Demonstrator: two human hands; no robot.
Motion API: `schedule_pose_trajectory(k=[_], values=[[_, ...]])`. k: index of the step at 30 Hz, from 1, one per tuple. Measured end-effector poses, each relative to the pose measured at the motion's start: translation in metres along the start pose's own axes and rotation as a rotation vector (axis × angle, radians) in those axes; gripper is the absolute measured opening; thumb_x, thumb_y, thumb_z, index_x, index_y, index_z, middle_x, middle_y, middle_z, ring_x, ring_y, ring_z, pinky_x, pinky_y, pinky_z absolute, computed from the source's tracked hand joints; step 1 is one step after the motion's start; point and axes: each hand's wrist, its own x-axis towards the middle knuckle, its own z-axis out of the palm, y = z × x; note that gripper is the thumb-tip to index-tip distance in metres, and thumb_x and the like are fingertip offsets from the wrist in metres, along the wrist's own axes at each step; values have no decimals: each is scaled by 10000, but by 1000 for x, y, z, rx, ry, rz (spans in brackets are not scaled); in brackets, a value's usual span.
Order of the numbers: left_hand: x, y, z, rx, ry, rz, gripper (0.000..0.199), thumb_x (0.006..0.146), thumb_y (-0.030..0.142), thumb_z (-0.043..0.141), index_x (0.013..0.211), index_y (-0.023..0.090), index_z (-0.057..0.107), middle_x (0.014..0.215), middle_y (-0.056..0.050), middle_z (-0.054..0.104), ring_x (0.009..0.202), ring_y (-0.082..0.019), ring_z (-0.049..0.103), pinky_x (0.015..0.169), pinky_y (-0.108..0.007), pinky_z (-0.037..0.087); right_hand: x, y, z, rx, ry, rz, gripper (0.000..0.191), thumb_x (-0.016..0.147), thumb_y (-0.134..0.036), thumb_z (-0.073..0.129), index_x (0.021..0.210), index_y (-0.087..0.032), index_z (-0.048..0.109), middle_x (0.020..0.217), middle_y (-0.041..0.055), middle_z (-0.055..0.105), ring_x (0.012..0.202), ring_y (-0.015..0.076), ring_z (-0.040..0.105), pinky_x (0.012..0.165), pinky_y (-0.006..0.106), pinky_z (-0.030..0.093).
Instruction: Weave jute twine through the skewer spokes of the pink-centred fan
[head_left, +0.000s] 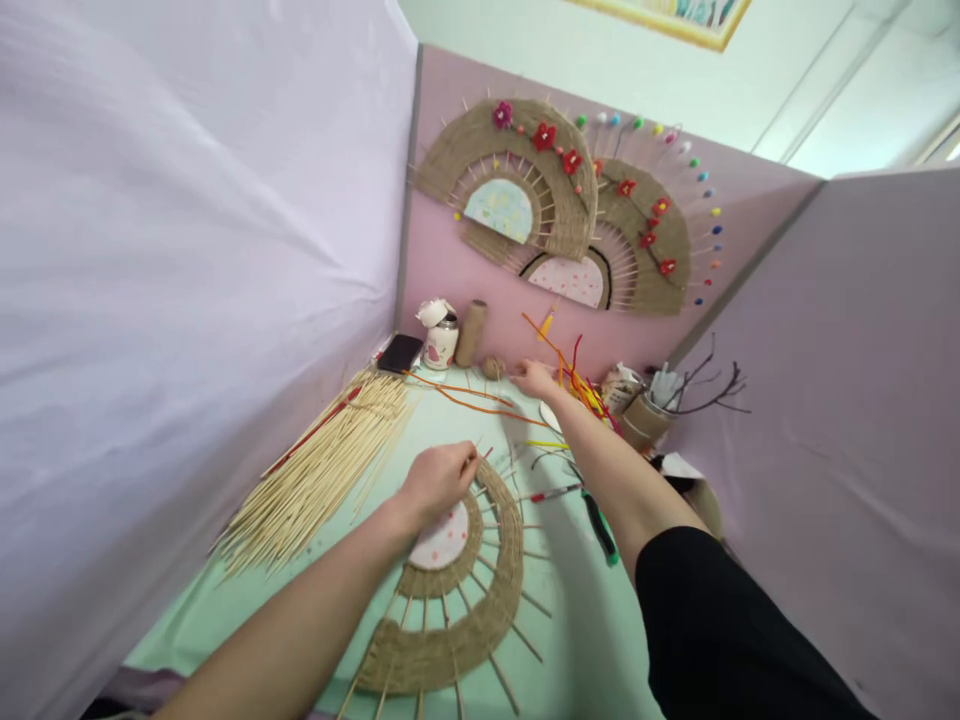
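Note:
A half-round craft of brown twine woven over thin sticks (480,640) lies on the green table, with a dotted white half disc (442,540) at its middle. At its upper end my left hand (442,480) is closed, fingers pinched together; what they hold is too small to make out. My right hand (535,380) reaches to the back of the table, close beside a small ball of twine (493,368). Its fingers are partly spread, with nothing visible in them.
Thin sticks (322,470) lie in a bundle at left. Along the back stand a phone (400,353), a jar (441,342) and a twine roll (471,333). Green-handled pliers (600,528) and a container with twigs (646,420) are at right. Finished fans (517,170) hang behind.

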Motion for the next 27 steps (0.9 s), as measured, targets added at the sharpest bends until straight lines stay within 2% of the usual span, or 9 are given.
schedule_pose_trajectory(k=[5,9,12,15,19,20,24,27], values=[[-4,-8,2,-3,-17,38,266,900,330,345,834,226,581,811,-50,664,751,-173,600,633,-266,352,45,-4,52,-49,-11,147,563,712,-391,645,1159,-73,520,1124,229,587,1056,289,567,865,379,428],[-4,-9,4,-21,-5,53,266,903,320,335,825,230,573,798,-49,661,737,-174,601,626,-272,358,57,-11,84,-31,-6,207,603,681,-371,664,1183,-92,480,1128,251,562,1054,335,558,867,449,422],[-5,-10,6,-38,-6,44,270,900,324,335,819,233,576,787,-50,659,742,-172,603,635,-269,369,54,-13,90,9,18,214,510,702,-257,615,1165,-103,467,1081,227,583,1020,315,576,855,445,430],[-6,-10,6,-82,25,17,261,894,325,349,825,232,583,790,-46,661,746,-172,605,649,-272,382,42,-14,79,91,62,143,465,700,-196,567,1147,-140,448,1069,163,597,997,263,584,854,393,442],[-4,-8,5,-265,106,-23,202,867,317,414,919,224,585,754,-29,646,698,-167,593,660,-287,413,1,-21,43,350,177,-100,534,688,-217,569,1181,-182,366,1121,97,567,1000,194,572,863,328,451],[-3,-7,4,-358,127,-39,202,855,318,438,967,216,572,754,-25,638,689,-162,590,663,-288,428,-16,-25,33,464,210,-196,561,683,-222,588,1191,-172,355,1148,116,549,1027,202,559,869,336,451],[-2,2,2,-827,220,-151,348,798,334,537,1105,186,465,1049,-88,581,786,-154,614,648,-280,493,-104,-49,0,612,201,-355,680,686,-294,660,1271,-218,322,1235,112,498,1129,219,503,865,335,464],[-8,16,1,-975,210,-71,437,754,305,613,1139,191,440,1195,-113,508,933,-179,604,750,-305,509,-171,-67,-11,604,209,-370,570,711,-282,658,1224,-237,412,1218,95,512,1095,230,512,867,362,457]])
